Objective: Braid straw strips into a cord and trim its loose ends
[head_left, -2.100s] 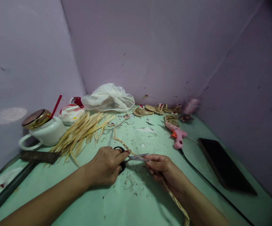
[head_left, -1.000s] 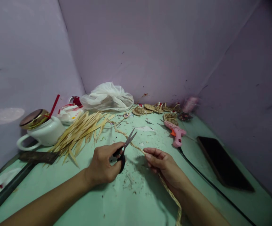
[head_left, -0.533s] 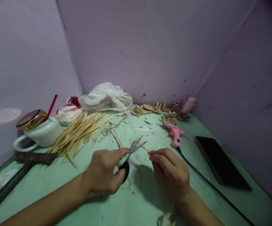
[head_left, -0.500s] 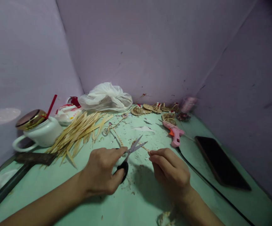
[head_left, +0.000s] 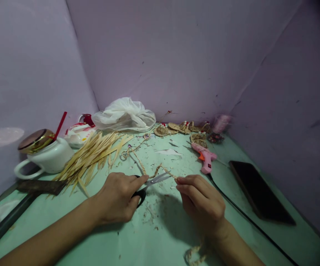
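Note:
My left hand is closed around the black handles of a pair of scissors, whose blades point right, toward my other hand. A thin braided straw cord runs just behind the blades; whether they touch it I cannot tell. My right hand pinches this cord between thumb and fingers, right of the blade tips. The cord bends back to the left and lies on the table behind my left hand. Another length of braid shows below my right wrist.
Dry straw strips lie at left beside a white pot and a hammer. Behind are a white plastic bag and small woven pieces. A pink glue gun with black cord and a phone are at right.
The scissors have tilted lower and their blades have drawn closer together. My left hand shifted slightly left. My right hand keeps its pinch on the cord almost in place.

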`<state>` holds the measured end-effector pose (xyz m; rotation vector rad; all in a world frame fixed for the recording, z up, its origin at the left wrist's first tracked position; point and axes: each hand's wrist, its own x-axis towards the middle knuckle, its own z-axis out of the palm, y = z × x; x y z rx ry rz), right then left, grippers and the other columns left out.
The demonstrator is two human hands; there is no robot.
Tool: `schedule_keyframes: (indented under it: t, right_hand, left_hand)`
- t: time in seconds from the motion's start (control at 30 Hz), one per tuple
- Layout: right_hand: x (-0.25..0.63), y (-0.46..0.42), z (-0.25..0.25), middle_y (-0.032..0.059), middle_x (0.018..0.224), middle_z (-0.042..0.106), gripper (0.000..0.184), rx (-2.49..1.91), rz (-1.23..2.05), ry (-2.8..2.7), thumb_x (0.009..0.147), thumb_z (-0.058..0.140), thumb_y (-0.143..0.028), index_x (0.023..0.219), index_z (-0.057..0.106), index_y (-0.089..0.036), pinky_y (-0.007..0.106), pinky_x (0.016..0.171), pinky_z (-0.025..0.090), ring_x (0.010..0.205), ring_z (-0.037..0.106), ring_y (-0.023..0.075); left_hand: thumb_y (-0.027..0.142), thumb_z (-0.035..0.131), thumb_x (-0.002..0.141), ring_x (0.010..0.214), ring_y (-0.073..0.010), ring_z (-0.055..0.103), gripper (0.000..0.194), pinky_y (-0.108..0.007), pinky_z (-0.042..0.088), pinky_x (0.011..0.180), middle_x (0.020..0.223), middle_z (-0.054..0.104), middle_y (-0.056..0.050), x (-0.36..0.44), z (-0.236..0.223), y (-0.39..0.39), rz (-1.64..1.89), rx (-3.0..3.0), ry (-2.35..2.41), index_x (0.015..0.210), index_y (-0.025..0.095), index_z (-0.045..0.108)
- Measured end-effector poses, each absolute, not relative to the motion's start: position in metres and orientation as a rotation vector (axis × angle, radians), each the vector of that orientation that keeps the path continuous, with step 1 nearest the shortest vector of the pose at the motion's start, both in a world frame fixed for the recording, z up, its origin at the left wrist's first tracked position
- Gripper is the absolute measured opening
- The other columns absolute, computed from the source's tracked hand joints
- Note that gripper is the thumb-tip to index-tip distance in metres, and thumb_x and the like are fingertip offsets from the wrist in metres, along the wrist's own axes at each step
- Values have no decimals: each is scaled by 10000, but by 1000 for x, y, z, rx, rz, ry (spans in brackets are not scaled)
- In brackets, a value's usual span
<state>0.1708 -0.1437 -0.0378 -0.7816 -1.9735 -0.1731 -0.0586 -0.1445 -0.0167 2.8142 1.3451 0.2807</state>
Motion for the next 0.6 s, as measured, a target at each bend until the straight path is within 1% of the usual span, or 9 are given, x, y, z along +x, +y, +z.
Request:
schedule_keyframes:
  t: [0.2,0.4,0.6]
  right_hand:
    - [172,-145,-39,59,760,659,243,-773,-202,-1972,707,509,17,773,587,-204,299,619,501,708,587,162]
    - [173,-144,-41,73,786,658,253,-762,-188,-2005,692,516,32,793,578,-192,308,636,501,729,571,169]
    - [172,-144,-41,59,759,653,239,-781,-187,-1980,713,507,14,766,589,-205,281,615,494,713,585,156]
  left_hand:
    - [177,448,698,662,-171,598,506,-273,407,575,832,661,-21,-62,-16,-140,388,2738,1249,1202,224,450]
    - [133,441,699,654,-159,603,499,-251,395,570,768,661,1,-63,-12,-140,349,2674,1269,1186,240,469]
    - [106,421,682,657,-132,601,452,-213,401,582,755,658,12,-62,-6,-140,445,2559,1284,1098,239,539]
